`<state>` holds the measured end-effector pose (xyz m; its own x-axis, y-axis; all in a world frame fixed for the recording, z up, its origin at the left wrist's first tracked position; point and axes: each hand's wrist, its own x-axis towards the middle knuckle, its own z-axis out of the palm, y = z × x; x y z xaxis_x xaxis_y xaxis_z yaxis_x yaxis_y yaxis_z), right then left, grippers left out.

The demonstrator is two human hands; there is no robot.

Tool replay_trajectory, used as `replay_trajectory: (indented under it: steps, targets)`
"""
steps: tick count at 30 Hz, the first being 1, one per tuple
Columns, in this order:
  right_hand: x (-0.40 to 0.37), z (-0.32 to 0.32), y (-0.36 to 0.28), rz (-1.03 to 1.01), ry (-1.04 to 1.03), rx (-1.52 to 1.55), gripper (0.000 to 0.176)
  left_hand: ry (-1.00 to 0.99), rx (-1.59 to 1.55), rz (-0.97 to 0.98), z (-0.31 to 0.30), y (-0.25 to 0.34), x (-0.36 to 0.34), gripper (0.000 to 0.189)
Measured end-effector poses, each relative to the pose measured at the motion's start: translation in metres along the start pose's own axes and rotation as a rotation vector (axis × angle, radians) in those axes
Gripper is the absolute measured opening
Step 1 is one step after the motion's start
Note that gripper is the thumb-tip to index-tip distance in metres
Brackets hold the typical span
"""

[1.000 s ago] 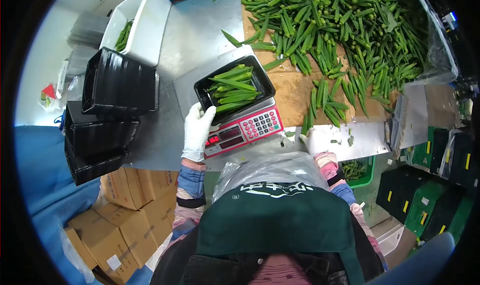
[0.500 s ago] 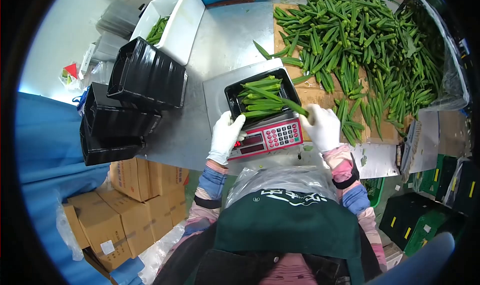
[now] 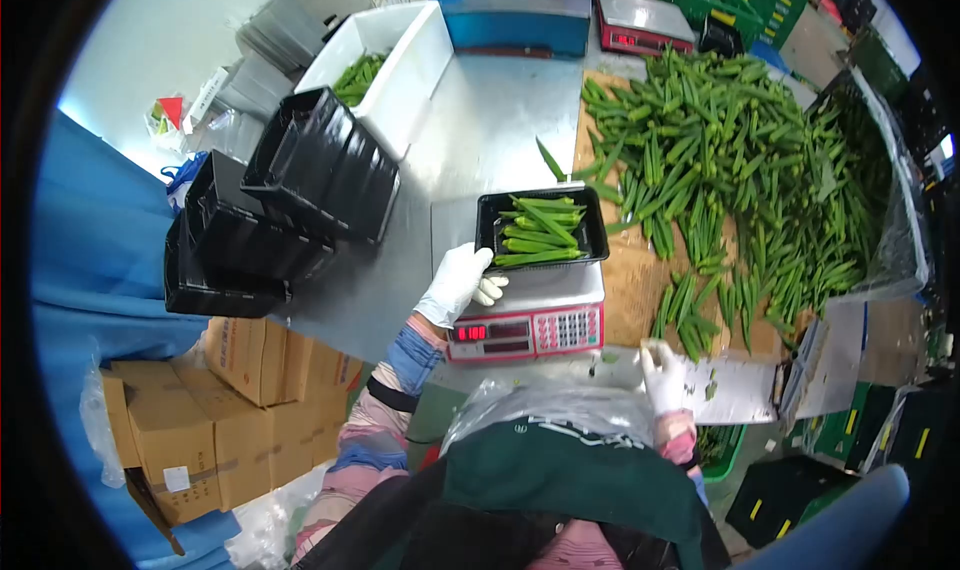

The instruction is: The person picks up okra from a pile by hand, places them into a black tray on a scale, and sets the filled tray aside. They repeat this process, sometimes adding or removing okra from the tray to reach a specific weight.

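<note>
My gloved left hand (image 3: 460,284) grips the near left corner of a black plastic tray (image 3: 598,252). Green okra pods (image 3: 540,230) lie side by side in the tray, most pointing the same way. Beneath it is a red and silver weighing scale (image 3: 570,295), its metal platform partly covered by the tray and its red digits lit. My gloved right hand (image 3: 662,378) is near the table's front edge, right of the scale, fingers loosely bent and apart, holding nothing visible.
A big heap of okra (image 3: 740,160) spreads over cardboard (image 3: 625,300) on the right. Stacked black trays (image 3: 325,170) stand left, before a white foam box (image 3: 410,80) with some okra. A second scale (image 3: 645,25) sits at the back. Cardboard boxes (image 3: 240,440) are below left.
My right hand has left the tray, drawing back toward the table edge without the okra pod it held. The tray sits farther back over the scale, and the camera view has shifted.
</note>
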<state>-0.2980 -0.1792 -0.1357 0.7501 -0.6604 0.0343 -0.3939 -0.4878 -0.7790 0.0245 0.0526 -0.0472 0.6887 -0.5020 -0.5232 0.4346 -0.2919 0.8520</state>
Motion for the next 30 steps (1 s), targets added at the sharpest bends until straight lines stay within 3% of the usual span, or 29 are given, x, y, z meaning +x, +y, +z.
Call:
replay_trajectory:
  steps: [1, 2, 3, 4, 5, 6, 8, 10, 13, 15, 16, 20, 22, 23, 25, 27, 30]
  targets:
    - [-0.007, -0.001, 0.015, 0.16, -0.058, 0.056, 0.015, -0.016, 0.015, 0.025, -0.007, 0.007, 0.015, 0.033]
    - [-0.011, -0.009, 0.004, 0.06, 0.023, 0.014, 0.015, -0.017, 0.04, 0.037, -0.014, 0.014, 0.033, 0.032]
    - [-0.018, 0.005, 0.048, 0.128, 0.037, 0.122, 0.017, -0.013, -0.021, 0.057, -0.021, 0.019, 0.051, 0.032]
    - [-0.012, -0.02, -0.005, -0.032, 0.075, -0.237, 0.018, -0.019, -0.075, 0.089, -0.027, 0.021, 0.07, 0.032]
    - [-0.019, 0.002, 0.04, 0.175, 0.12, -0.01, 0.015, -0.035, -0.121, 0.126, -0.035, 0.026, 0.094, 0.032]
    - [-0.016, 0.0, 0.034, 0.291, 0.078, 0.213, 0.017, -0.038, -0.136, 0.155, -0.045, 0.024, 0.126, 0.032]
    - [-0.012, 0.007, 0.041, 0.257, 0.135, 0.113, 0.019, 0.014, -0.205, 0.151, -0.057, 0.028, 0.175, 0.032]
    - [-0.006, -0.002, 0.022, 0.162, 0.117, -0.014, 0.024, 0.06, -0.323, 0.085, -0.07, 0.024, 0.219, 0.031]
    - [0.001, -0.019, -0.026, 0.256, 0.09, 0.013, 0.026, 0.117, -0.501, -0.024, -0.077, 0.021, 0.257, 0.032]
    - [0.002, -0.019, -0.03, 0.278, 0.086, 0.04, 0.027, 0.198, -0.469, 0.12, -0.08, 0.014, 0.275, 0.036]
    - [0.002, -0.018, -0.029, 0.284, 0.072, 0.028, 0.028, 0.217, -0.459, 0.154, -0.066, 0.031, 0.247, 0.042]
    - [0.004, -0.018, -0.017, 0.259, 0.038, 0.011, 0.03, 0.229, 0.103, 0.746, -0.062, 0.067, 0.167, 0.05]
    - [0.004, -0.017, -0.015, 0.233, 0.052, -0.015, 0.028, 0.721, 0.714, 1.169, -0.075, 0.099, 0.093, 0.048]
    - [0.005, -0.019, -0.021, 0.249, 0.054, 0.01, 0.026, 1.17, 1.174, 1.346, -0.079, 0.124, 0.042, 0.045]
    - [0.009, -0.007, -0.001, 0.189, 0.052, -0.058, 0.026, 1.249, 1.254, 0.629, -0.079, 0.169, -0.041, 0.035]
    - [0.012, -0.01, -0.016, 0.181, -0.003, -0.066, 0.032, 1.359, 1.39, 0.98, -0.167, 0.12, -0.009, 0.03]
    - [0.018, -0.012, -0.033, 0.123, -0.098, -0.102, 0.034, 1.325, 1.271, 0.866, -0.19, 0.126, -0.015, 0.024]
